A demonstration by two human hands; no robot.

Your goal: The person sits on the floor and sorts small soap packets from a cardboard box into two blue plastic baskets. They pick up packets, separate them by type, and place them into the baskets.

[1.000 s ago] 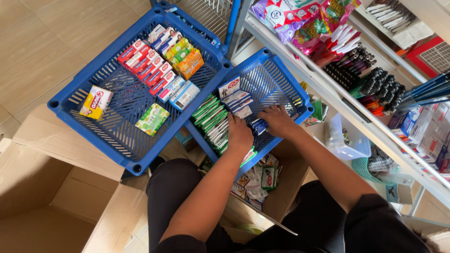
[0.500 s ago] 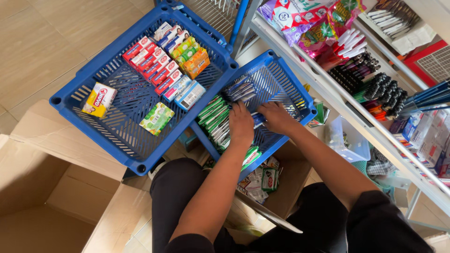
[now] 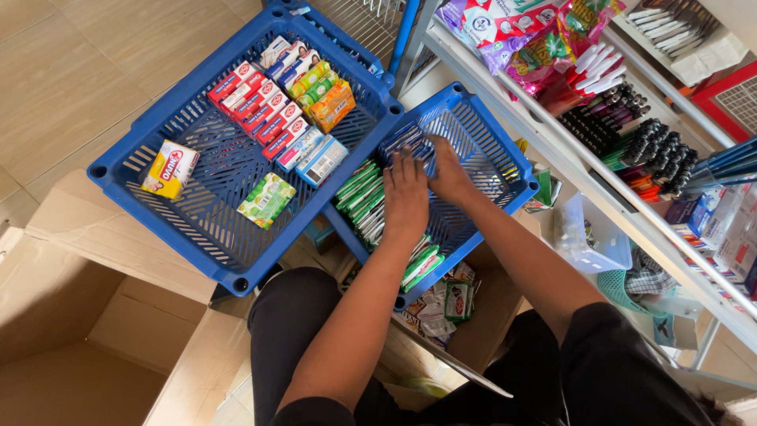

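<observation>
Both my hands are inside the smaller blue basket [image 3: 505, 170]. My left hand [image 3: 406, 197] lies flat over a row of green packets [image 3: 363, 201], with its fingertips on a stack of blue and white packets [image 3: 404, 142] at the far end of the row. My right hand [image 3: 451, 175] is beside it, with the fingers curled against the same stack from the right. The larger blue basket [image 3: 197, 237] to the left holds red, green, orange and blue boxes [image 3: 276, 102], plus a yellow box [image 3: 169, 167] and a green one [image 3: 266, 199].
A white shelf unit [image 3: 599, 197] on the right carries black pens [image 3: 654, 150], snack bags [image 3: 512, 31] and a clear tub [image 3: 591, 237]. Open cardboard boxes [image 3: 71, 331] sit on the tiled floor at left. More sachets [image 3: 441, 304] lie in a box under the baskets.
My right hand has carried the blue and white stack from the middle of the small basket to its far end. My left hand has slid forward along the green row.
</observation>
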